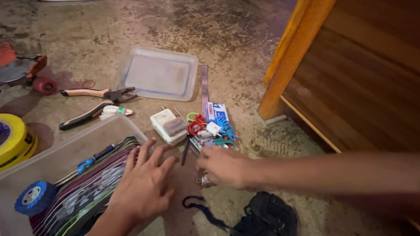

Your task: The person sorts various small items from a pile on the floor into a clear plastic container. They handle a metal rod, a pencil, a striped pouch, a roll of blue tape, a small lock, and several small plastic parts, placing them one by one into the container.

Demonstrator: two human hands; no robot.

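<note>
L hand (144, 183) open, flat on bundle (86, 193) at edge of tub (1, 190). R hand (224, 166) curled over small metal bit (205, 181) on floor, grip unclear, just below clutter pile (209, 128). Pliers (96, 104) & lid (158, 74) beyond, tape (2, 141) far left

Pliers (96, 105), a clear lid (157, 74) and yellow tape (2, 141) lie on concrete floor (215, 31) — a wooden cabinet (368, 69) beside.
</note>
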